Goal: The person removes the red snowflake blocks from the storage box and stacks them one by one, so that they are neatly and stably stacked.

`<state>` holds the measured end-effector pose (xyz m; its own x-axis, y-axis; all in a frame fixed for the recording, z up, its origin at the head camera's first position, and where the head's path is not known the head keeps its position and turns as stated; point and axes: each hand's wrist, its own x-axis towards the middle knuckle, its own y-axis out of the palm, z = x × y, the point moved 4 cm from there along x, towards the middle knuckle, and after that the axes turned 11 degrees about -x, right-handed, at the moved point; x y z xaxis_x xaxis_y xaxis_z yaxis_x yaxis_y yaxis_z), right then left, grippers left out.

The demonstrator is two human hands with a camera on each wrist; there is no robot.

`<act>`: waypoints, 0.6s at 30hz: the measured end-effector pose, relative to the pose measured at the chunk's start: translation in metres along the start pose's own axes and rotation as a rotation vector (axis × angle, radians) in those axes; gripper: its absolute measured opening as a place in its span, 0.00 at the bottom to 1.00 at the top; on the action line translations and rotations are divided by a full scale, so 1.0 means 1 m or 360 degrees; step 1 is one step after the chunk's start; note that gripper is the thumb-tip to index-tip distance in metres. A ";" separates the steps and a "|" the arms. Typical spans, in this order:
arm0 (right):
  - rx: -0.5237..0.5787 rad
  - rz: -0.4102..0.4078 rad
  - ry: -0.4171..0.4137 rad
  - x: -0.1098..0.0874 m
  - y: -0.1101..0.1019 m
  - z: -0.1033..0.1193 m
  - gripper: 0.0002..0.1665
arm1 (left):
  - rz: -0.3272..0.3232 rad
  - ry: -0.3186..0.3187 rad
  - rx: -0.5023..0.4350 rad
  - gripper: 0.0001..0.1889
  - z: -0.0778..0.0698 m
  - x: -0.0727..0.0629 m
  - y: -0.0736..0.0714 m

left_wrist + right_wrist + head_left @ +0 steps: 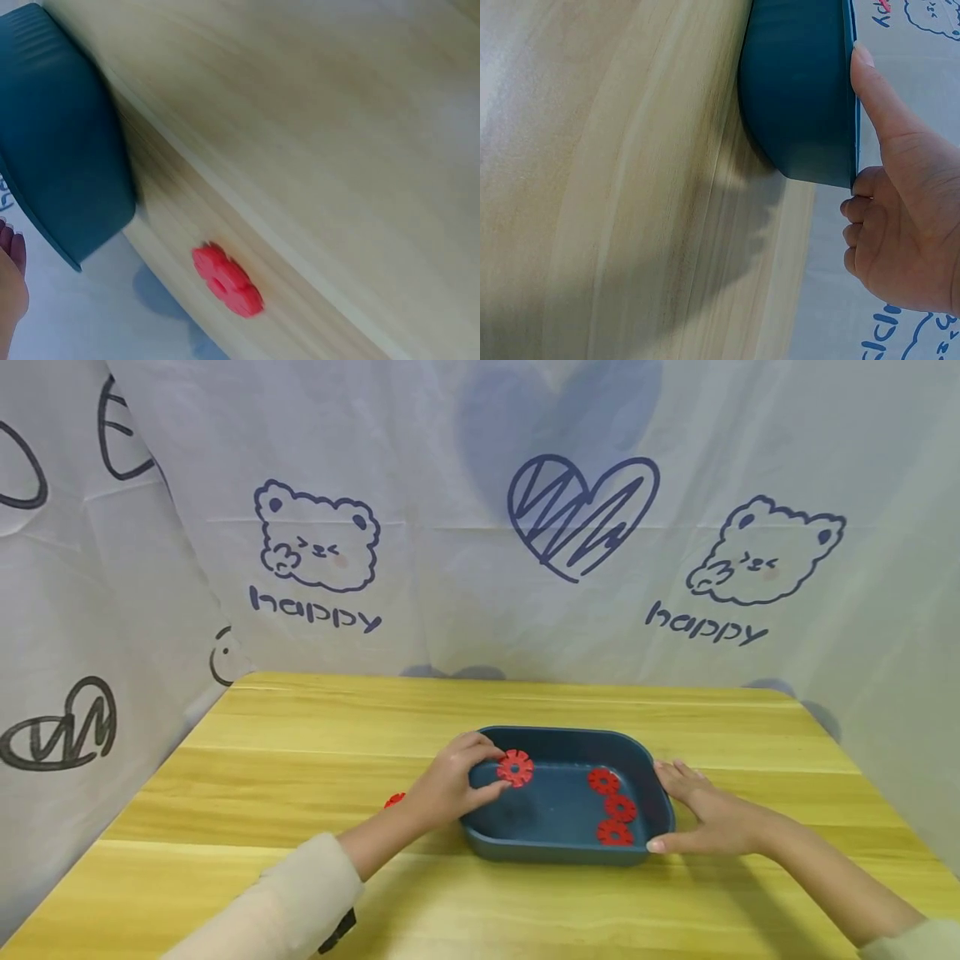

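My left hand (457, 781) reaches over the left end of a dark blue-green tub (558, 853) and pinches a red notched building disc (516, 768) between thumb and fingers. Several other red discs (619, 808) lie on the tub floor toward its right end. At the tub's right end is my right hand (708, 814), its thumb on the near corner of the rim and its fingers along the far side. In the right wrist view, the right thumb (881, 94) rests along the rim, and the fingertips meet the tub's corner.
Another red disc (227, 279) lies on the wood-grain table (300, 718) left of the tub, partly covered by the left forearm in the head view. A white cloth (442, 602) printed with bears and hearts hangs behind the table. A dark object (339, 931) shows under the left sleeve.
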<state>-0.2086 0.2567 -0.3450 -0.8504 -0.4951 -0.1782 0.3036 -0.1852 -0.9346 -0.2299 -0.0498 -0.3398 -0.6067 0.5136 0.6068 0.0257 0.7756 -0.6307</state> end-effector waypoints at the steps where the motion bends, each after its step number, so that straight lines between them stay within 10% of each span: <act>1: -0.0005 0.0000 0.0000 0.000 0.000 0.000 0.62 | -0.0011 -0.0009 -0.0008 0.16 0.001 -0.002 -0.002; 18: -0.0036 -0.0027 -0.0004 -0.001 -0.001 0.001 0.62 | -0.0148 -0.0013 0.0076 0.15 0.012 -0.027 -0.029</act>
<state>-0.2079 0.2564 -0.3435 -0.8544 -0.4939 -0.1613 0.2792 -0.1746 -0.9442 -0.2235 -0.0907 -0.3440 -0.6114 0.4370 0.6597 -0.0686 0.8013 -0.5944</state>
